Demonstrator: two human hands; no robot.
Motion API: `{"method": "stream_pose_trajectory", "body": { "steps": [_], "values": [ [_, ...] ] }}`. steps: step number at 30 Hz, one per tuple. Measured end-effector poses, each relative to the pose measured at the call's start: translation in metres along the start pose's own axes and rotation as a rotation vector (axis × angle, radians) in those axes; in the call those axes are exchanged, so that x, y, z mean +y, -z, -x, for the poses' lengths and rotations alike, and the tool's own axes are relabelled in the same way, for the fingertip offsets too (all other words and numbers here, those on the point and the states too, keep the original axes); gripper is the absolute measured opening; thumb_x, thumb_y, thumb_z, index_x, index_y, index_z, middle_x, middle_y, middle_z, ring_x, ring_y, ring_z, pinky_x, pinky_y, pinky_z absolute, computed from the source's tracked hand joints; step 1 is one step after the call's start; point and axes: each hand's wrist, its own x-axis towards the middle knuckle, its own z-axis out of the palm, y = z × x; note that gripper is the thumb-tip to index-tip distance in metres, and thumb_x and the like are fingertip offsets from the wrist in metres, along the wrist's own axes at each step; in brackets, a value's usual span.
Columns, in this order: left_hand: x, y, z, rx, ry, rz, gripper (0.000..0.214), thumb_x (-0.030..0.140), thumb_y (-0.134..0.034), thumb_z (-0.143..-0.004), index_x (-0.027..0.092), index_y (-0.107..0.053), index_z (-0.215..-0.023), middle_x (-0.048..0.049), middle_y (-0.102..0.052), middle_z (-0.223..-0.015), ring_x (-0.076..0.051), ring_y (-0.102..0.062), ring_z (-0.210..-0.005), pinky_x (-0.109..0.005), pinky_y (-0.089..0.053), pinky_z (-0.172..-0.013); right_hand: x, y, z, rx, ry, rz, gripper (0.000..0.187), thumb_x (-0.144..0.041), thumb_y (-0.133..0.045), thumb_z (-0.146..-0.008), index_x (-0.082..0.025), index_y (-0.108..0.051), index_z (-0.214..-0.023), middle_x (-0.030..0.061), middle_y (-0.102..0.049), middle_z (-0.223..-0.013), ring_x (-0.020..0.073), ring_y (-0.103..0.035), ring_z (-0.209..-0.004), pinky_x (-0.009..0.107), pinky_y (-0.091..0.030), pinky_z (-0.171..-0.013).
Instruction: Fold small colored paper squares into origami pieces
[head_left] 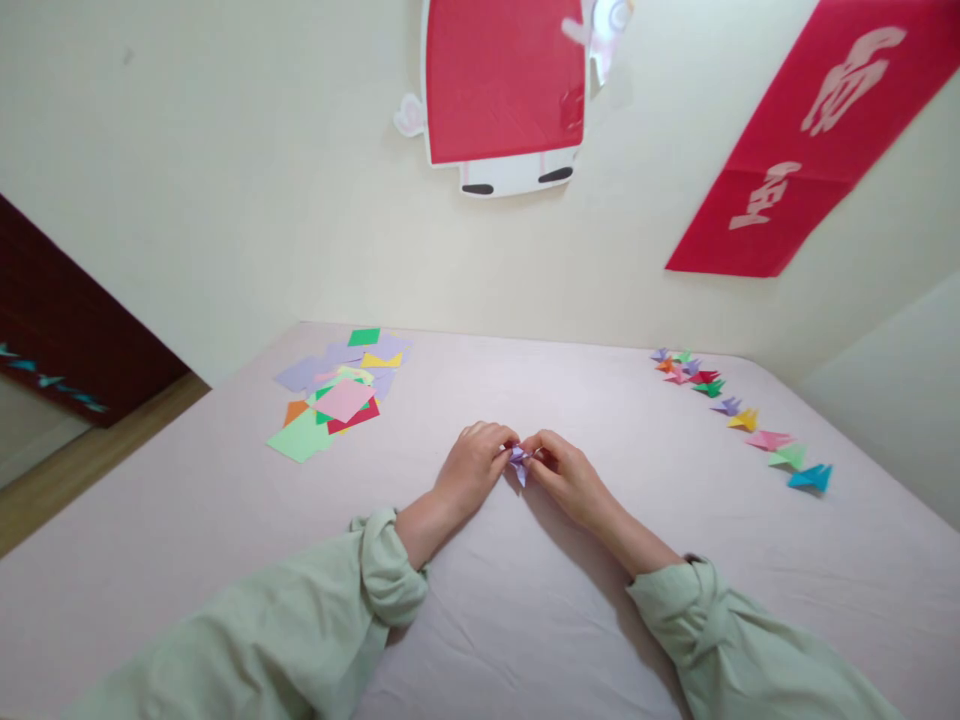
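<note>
A small folded purple origami piece (pixel 519 463) is pinched between both hands above the middle of the table, one pointed end facing down toward me. My left hand (pixel 476 462) grips its left side with thumb and fingertips closed. On the other side, the thumb and fingers of my right hand (pixel 568 474) are closed on its right edge. Fingertips hide part of the paper, so its full shape cannot be made out.
Loose coloured paper squares (pixel 345 400) lie in a pile at the table's left. A row of folded paper figures (pixel 742 420) in several colours runs along the right. The pale cloth-covered table (pixel 225 560) meets a wall with red decorations (pixel 506 80) behind.
</note>
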Motion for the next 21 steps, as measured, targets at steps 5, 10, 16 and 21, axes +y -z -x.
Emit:
{"method": "stream_pose_trajectory", "body": {
  "steps": [5,10,16,21],
  "values": [
    [-0.0039,-0.0006,-0.0007,0.007,-0.009,0.072,0.015,0.010,-0.054,-0.083,0.021,-0.062,-0.089,-0.0013,-0.065,-0.090,-0.018,-0.056,-0.090,-0.031,-0.043,-0.084,0.0008,0.0005,0.0004,-0.038,-0.024,-0.042,0.010,-0.019,-0.050,-0.084,-0.020,-0.059,-0.088,-0.0011,-0.063,-0.076,0.0138,-0.055,-0.067,0.025,-0.040,-0.064],
    [-0.0070,-0.0023,-0.0007,0.036,0.072,0.215,0.014,0.010,-0.054,-0.079,0.020,-0.063,-0.083,-0.0012,-0.063,-0.085,-0.016,-0.057,-0.084,-0.027,-0.044,-0.076,-0.0006,0.0007,0.0001,-0.043,-0.019,-0.029,0.009,-0.021,-0.051,-0.084,-0.020,-0.060,-0.087,0.0003,-0.065,-0.082,0.0146,-0.056,-0.072,0.026,-0.042,-0.067],
    [-0.0033,-0.0014,-0.0013,0.019,0.143,0.377,0.010,0.015,-0.055,-0.080,0.018,-0.064,-0.077,-0.0007,-0.062,-0.078,-0.014,-0.058,-0.075,-0.025,-0.044,-0.069,-0.0009,0.0006,0.0006,-0.034,-0.001,0.010,0.008,-0.018,-0.052,-0.084,-0.020,-0.059,-0.086,-0.0014,-0.062,-0.076,0.0139,-0.055,-0.069,0.025,-0.042,-0.066],
    [-0.0026,-0.0012,-0.0027,-0.002,0.198,0.455,0.011,0.020,-0.057,-0.081,0.017,-0.067,-0.076,-0.0014,-0.065,-0.077,-0.015,-0.060,-0.075,-0.025,-0.045,-0.069,0.0012,0.0009,0.0009,-0.026,0.006,0.023,0.008,-0.019,-0.051,-0.084,-0.020,-0.059,-0.086,-0.0009,-0.062,-0.076,0.0144,-0.056,-0.070,0.026,-0.042,-0.067]
  ]
}}
